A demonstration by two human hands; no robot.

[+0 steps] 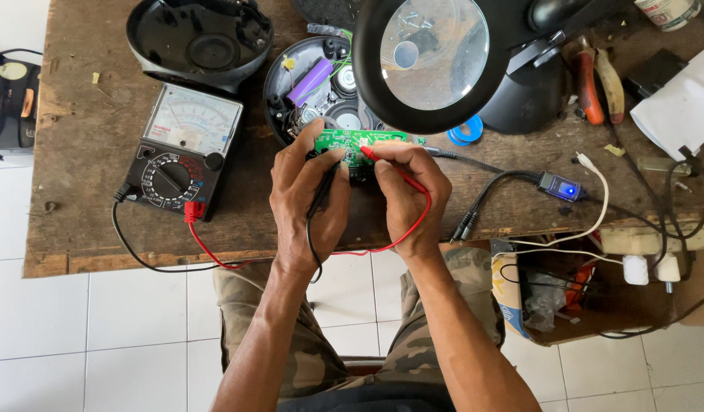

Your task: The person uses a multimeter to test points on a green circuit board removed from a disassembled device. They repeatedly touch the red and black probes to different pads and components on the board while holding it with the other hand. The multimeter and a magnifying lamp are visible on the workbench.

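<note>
My left hand grips a black test probe with its tip on a small green circuit board at the middle of the wooden bench. My right hand pinches a red test probe, whose tip also touches the board. Both leads run back over the bench edge to an analogue multimeter lying to the left. Just behind the board lies an opened round black casing with a purple cylindrical cell and speaker parts inside.
A round magnifier lamp hangs over the back of the board. A black shell half sits at the back left. A small module with a blue light, cables, pliers and white paper crowd the right side.
</note>
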